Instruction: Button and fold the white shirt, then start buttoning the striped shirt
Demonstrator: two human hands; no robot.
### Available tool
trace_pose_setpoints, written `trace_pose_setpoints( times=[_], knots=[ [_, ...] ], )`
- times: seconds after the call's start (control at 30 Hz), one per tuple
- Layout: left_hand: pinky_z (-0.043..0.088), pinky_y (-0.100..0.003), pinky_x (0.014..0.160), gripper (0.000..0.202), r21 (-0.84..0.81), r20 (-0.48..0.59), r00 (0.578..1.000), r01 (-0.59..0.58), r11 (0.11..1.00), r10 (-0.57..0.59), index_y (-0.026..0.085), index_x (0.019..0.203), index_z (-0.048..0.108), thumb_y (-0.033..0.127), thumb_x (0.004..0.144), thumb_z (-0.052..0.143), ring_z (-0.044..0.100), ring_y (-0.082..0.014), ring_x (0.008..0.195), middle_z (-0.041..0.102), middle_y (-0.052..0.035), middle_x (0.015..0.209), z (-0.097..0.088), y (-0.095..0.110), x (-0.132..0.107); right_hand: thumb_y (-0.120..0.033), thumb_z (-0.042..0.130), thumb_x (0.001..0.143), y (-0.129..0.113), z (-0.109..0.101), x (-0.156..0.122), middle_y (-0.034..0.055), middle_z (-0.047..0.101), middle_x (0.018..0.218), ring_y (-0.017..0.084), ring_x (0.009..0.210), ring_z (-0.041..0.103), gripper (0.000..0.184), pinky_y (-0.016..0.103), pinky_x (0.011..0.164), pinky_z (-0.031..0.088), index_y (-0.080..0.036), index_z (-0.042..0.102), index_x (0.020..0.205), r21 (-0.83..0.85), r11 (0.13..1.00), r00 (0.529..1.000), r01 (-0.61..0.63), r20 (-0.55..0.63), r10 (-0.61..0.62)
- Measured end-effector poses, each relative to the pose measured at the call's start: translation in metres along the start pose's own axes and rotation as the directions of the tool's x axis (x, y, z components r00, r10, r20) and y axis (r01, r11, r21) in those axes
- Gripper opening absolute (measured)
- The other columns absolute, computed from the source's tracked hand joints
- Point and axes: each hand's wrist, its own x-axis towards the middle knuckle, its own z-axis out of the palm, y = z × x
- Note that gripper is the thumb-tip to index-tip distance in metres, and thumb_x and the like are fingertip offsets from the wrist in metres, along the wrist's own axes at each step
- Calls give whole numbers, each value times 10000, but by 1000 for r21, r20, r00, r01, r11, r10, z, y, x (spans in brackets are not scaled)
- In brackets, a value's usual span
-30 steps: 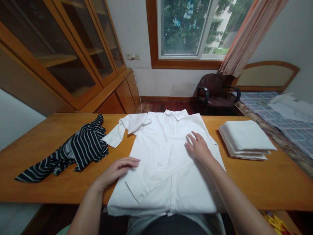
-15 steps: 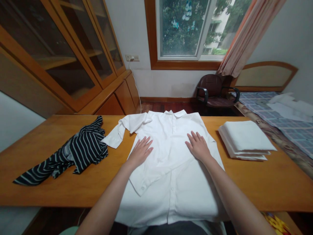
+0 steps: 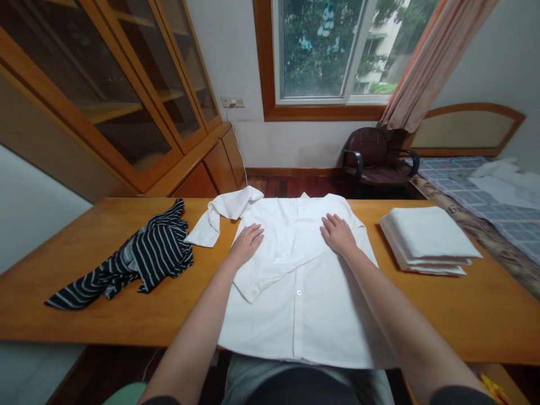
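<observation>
One wooden table (image 3: 442, 315) extends beneath the left hand (image 3: 243, 247) and right hand (image 3: 340, 235). Directly under them lies a white long-sleeved button-up shirt (image 3: 291, 242). Left of the left hand is a rumpled black-and-white striped garment (image 3: 154, 253); right of the right hand, a stack of folded white cloth (image 3: 428, 233). Both hands rest palm-down, fingers extended, gripping nothing. One folded-over sleeve (image 3: 280, 273) crosses between and below them, its cuff (image 3: 250, 289) just nearer than the left.
</observation>
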Motion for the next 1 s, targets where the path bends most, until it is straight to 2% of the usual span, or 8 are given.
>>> trace_pose_setpoints(
  times=[0.1, 0.27, 0.4, 0.47, 0.6, 0.73, 0.87, 1.0],
  knots=[
    [345, -421, 1136, 405, -10, -21, 999, 39, 999, -40, 197, 1263, 628, 413, 946, 500, 487, -247, 1249, 601, -90, 1266, -8, 7, -16, -380, 365, 999, -2, -3, -15, 111, 434, 1528, 299, 1418, 355, 487, 488, 1156, 264, -173, 529, 1408, 20, 999, 999, 49, 3, -49],
    [408, -445, 1058, 673, 34, 104, 979, 171, 985, -173, 212, 1401, 506, 508, 816, 659, 535, -308, 1207, 596, -117, 1263, -24, 30, -61, -449, 390, 992, -7, -8, -49, 96, 366, 1570, 305, 1456, 292, 524, 504, 1175, 226, -204, 489, 1444, 32, 993, 992, 117, 49, -119],
    [447, -416, 1031, 790, -54, 254, 915, 337, 940, -313, 203, 1453, 421, 399, 751, 725, 560, -326, 1250, 573, -150, 1380, -35, 46, -89, -476, 429, 976, -21, -16, -62, 100, 347, 1579, 326, 1466, 265, 555, 526, 1178, 216, -198, 473, 1454, 62, 991, 989, 120, 85, -125],
    [464, -409, 1018, 792, -137, 274, 904, 374, 917, -328, 226, 1461, 406, 336, 741, 717, 578, -316, 1241, 593, -131, 1370, -40, 50, -96, -486, 457, 964, -34, -20, -64, 111, 346, 1578, 331, 1465, 267, 568, 540, 1177, 214, -188, 480, 1448, 105, 983, 981, 153, 100, -163],
    [447, -405, 1058, 707, -355, 203, 931, 360, 863, -305, 249, 1418, 457, 315, 755, 694, 541, -286, 1292, 554, -101, 1420, -47, 49, -106, -485, 501, 951, -75, -28, -62, 135, 329, 1582, 323, 1464, 276, 587, 563, 1175, 219, -184, 463, 1454, 230, 932, 950, 282, 72, -305],
    [474, -401, 1027, 728, -490, 172, 921, 388, 781, -349, 242, 1455, 399, 323, 786, 674, 524, -279, 1305, 492, -131, 1466, -44, 40, -115, -487, 500, 962, -124, -28, -63, 138, 314, 1586, 310, 1470, 271, 618, 560, 1182, 229, -182, 403, 1491, 322, 846, 892, 426, 7, -452],
    [516, -392, 954, 739, -448, 132, 892, 443, 777, -432, 239, 1457, 394, 270, 772, 671, 542, -287, 1261, 507, -138, 1432, -37, 34, -123, -517, 474, 968, -159, -20, -76, 142, 307, 1587, 314, 1477, 252, 639, 557, 1193, 210, -164, 393, 1494, 349, 789, 837, 505, 24, -546],
    [535, -387, 912, 752, -343, 61, 898, 429, 836, -435, 229, 1487, 360, 211, 783, 626, 585, -262, 1164, 562, -120, 1323, -33, 30, -125, -463, 457, 983, -170, -16, -94, 130, 312, 1586, 306, 1492, 207, 603, 557, 1207, 166, -164, 378, 1502, 359, 758, 807, 544, 23, -590]
  ],
)
